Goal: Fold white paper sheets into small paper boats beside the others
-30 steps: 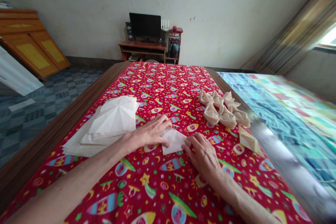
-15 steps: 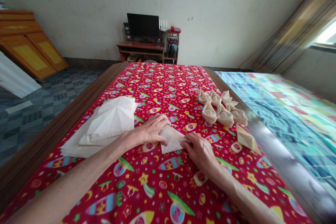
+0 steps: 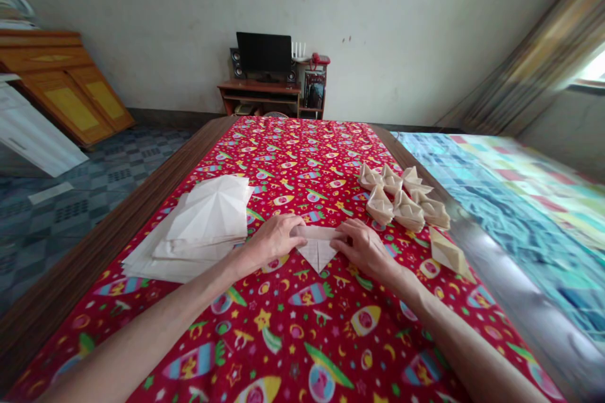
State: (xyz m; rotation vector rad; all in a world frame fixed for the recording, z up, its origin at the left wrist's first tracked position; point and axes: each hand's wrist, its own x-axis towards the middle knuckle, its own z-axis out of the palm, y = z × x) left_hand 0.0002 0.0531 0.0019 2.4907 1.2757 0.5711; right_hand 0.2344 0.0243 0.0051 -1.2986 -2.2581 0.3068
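Between my hands lies a small folded sheet of paper [image 3: 320,250], pale, with a straight band along its far edge and a creased point toward me. My left hand [image 3: 278,236] pinches its left end, fingers behind and thumb in front. At the right end my right hand [image 3: 362,242] grips it the same way. Left of my left hand rests a stack of creased white paper sheets [image 3: 208,214]. To the right stand several folded paper shapes [image 3: 406,209] in a cluster, and nearer me a single pointed folded paper piece [image 3: 448,253] lies by the table edge.
A red patterned cloth [image 3: 293,340] covers the table, whose brown wooden border [image 3: 189,167] shows at the left. Beyond stands a desk with a monitor [image 3: 265,53]. A bed with a blue patchwork cover [image 3: 477,182] is at the right, a wooden cabinet [image 3: 70,91] at the left.
The folded paper has turned so its point faces me and its band runs straight across. My right hand has moved slightly up, and both hands now grip opposite ends.
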